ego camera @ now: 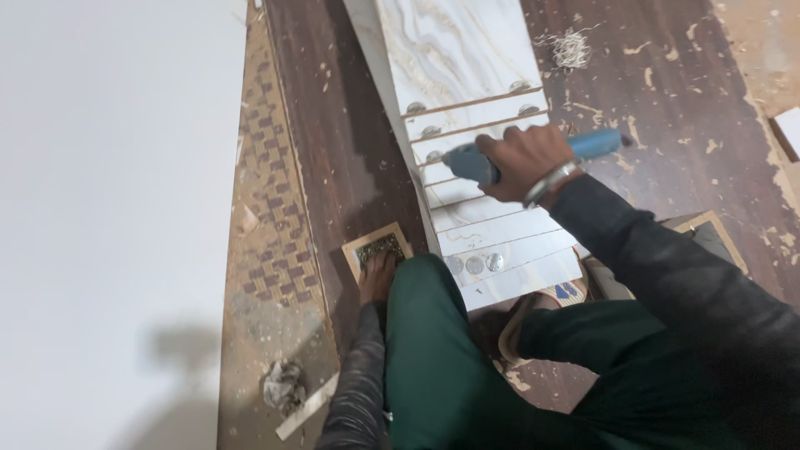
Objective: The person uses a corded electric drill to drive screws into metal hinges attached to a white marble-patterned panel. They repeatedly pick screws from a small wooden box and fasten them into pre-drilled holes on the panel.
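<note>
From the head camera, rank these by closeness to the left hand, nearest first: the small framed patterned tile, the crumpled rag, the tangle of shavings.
1. Small framed patterned tile: under the left hand fingertips.
2. Crumpled rag: on the floor, lower left.
3. Tangle of shavings: far top, beyond the marbled panel.

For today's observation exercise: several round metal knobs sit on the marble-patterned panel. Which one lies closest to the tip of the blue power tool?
The knob just left of the blue power tool held in the right hand, on the panel's left edge. The other knobs sit higher up or in the row of three below.
</note>
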Tool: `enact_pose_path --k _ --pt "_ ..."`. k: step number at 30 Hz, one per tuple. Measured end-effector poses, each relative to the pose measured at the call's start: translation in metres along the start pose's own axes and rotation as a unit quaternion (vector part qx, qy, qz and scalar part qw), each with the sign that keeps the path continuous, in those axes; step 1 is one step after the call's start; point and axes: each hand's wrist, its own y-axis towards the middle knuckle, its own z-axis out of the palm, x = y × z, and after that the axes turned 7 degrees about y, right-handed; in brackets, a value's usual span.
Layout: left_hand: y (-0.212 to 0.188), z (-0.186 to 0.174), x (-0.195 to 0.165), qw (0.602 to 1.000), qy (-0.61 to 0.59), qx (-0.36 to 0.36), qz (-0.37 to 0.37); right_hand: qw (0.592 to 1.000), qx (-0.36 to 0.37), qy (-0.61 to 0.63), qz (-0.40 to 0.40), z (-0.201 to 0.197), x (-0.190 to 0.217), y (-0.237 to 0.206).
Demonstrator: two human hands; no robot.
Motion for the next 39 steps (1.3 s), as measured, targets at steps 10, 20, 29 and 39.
enact_pose_path --k 10,20,29,39 --pt "-0.014 0.010 0.003 0.976 0.158 -0.112 0.101 0.991 -0.043 0.105 0.073 -0.054 0.024 -0.092" --pt "-0.012 0.005 0.014 0.919 -0.357 -0.074 -0.147 0.979 -0.111 0.131 0.107 -0.004 -0.003 -0.116" --pt "-0.018 0.001 0.011 0.905 -0.397 -0.035 -0.151 0.936 -0.245 0.243 0.067 0.024 -0.042 -0.088" --pt "-0.022 0.007 0.025 0.873 -0.453 -0.008 -0.178 0.949 -0.192 0.245 0.058 0.033 -0.056 -0.083"
